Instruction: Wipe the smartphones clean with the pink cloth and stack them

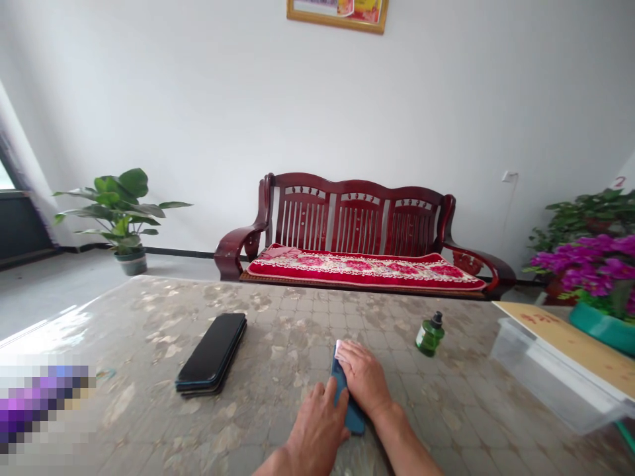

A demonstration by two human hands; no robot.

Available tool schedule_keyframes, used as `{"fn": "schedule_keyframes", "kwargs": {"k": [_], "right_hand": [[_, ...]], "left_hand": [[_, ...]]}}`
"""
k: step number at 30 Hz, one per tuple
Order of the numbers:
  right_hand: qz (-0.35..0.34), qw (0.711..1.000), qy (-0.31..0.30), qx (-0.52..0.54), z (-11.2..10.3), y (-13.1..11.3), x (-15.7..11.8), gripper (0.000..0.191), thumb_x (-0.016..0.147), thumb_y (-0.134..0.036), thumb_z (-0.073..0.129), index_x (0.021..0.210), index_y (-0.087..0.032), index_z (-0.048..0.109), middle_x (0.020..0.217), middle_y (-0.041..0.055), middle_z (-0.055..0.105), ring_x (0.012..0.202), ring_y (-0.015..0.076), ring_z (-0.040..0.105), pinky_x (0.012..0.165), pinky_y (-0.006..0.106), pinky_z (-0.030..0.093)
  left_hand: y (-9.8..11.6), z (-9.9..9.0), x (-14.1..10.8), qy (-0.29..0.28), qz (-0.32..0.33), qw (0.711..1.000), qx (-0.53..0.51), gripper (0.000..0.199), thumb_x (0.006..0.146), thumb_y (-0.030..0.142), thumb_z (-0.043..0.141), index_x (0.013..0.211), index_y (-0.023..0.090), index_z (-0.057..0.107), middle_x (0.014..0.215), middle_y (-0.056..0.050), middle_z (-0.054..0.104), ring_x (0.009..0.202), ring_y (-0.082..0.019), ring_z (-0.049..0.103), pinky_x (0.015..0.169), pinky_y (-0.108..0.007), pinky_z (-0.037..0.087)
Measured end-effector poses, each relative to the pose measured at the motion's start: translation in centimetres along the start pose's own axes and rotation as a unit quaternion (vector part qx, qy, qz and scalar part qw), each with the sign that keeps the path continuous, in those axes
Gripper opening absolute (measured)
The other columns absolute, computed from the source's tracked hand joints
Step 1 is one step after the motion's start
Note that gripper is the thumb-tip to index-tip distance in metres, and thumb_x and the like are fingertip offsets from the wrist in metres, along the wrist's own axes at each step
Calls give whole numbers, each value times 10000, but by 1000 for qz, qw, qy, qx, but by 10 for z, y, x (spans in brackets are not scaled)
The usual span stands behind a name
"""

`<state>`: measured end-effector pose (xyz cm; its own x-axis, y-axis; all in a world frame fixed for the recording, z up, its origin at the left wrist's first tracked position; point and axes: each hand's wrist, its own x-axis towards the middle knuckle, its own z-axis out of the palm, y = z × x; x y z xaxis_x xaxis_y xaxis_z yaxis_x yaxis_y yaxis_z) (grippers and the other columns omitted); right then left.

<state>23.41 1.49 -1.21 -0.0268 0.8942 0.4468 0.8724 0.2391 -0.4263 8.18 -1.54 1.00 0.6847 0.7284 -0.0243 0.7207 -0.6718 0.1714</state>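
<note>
1. Both bare hands work over a blue phone (354, 421), or what looks like one, lying on a patterned tabletop (278, 423) nearest the wearer.
2. The left hand (320, 420) grips the phone's near half, fingers bent over it — apparently to keep it from sliding under the other hand's pressure.
3. The right hand (364, 377) lies across the far half, its bent fingers closed on a small white cloth (338, 349), seemingly to keep the cloth flat against the surface.
4. To the left, well apart, dark phones (211, 354) rest in a stack, probably piled to save space.
5. A green bottle (430, 336) stands upright to the right, cap on top, seemingly parked within reach yet outside the forearms' path.
6. Bare tabletop separates the hands from stack and bottle — room to swing either elbow.
7. Farther right, a clear plastic box (533, 377) limits that side; the table's far edge runs before a red-cushioned bench (357, 218), its near edge out of view.
</note>
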Motion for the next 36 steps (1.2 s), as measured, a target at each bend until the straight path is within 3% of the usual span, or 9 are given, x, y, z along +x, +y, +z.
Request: {"fn": "schedule_keyframes", "kwargs": {"k": [5, 13, 19, 23, 26, 32, 36], "right_hand": [[-5, 1000, -11, -5, 1, 0, 1, 362, 893, -160, 451, 1151, -211, 700, 1228, 62, 673, 1179, 206, 593, 1058, 368, 436], [-21, 999, -44, 3, -10, -5, -3, 366, 904, -177, 440, 1172, -203, 687, 1272, 80, 644, 1229, 210, 561, 1068, 384, 430], [-41, 995, -82, 26, -32, -9, -40, 367, 947, -217, 436, 1248, -262, 641, 1297, 34, 628, 1241, 205, 552, 1067, 380, 444], [-53, 995, -83, 5, -36, -6, -56, 374, 958, -251, 464, 1311, -275, 586, 1338, 30, 592, 1259, 221, 534, 1075, 406, 439], [-58, 995, -79, -24, -29, -2, -47, 383, 959, -233, 454, 1319, -267, 581, 1346, 39, 585, 1260, 232, 534, 1081, 426, 430], [-20, 997, -53, -53, -9, 10, -1, 390, 933, -164, 430, 1267, -185, 629, 1310, 104, 611, 1245, 239, 549, 1074, 411, 436], [-19, 997, -61, -49, -10, 12, -1, 394, 919, -167, 432, 1254, -192, 639, 1310, 97, 611, 1241, 235, 552, 1070, 408, 441]], "left_hand": [[5, -5, 5, -5, 0, 1000, 7, 363, 840, 324, 693, 1150, 146, 624, 1124, -152, 616, 1038, -313, 592, 879, -435, 487], [6, -21, 3, -4, 18, 1000, -2, 398, 810, 338, 734, 1126, 115, 639, 1116, -166, 627, 1056, -319, 587, 897, -426, 486], [-10, -2, -9, 48, 68, 996, -33, 368, 893, 280, 640, 1240, 180, 571, 1269, -121, 575, 1189, -286, 512, 1020, -426, 414], [-20, 15, -12, 86, 80, 990, -75, 278, 907, 232, 610, 1184, 226, 590, 1252, -74, 587, 1144, -256, 536, 1008, -391, 415], [-22, 18, -11, 89, 67, 991, -74, 222, 907, 255, 613, 1127, 224, 608, 1210, -63, 603, 1076, -248, 561, 964, -367, 436], [-21, 14, -12, 87, 83, 992, -42, 242, 912, 289, 610, 1136, 197, 592, 1191, -77, 603, 1037, -258, 566, 889, -351, 467], [-23, 19, -12, 93, 101, 990, -43, 214, 918, 267, 603, 1116, 189, 591, 1159, -77, 617, 1057, -258, 563, 895, -360, 463]]}}
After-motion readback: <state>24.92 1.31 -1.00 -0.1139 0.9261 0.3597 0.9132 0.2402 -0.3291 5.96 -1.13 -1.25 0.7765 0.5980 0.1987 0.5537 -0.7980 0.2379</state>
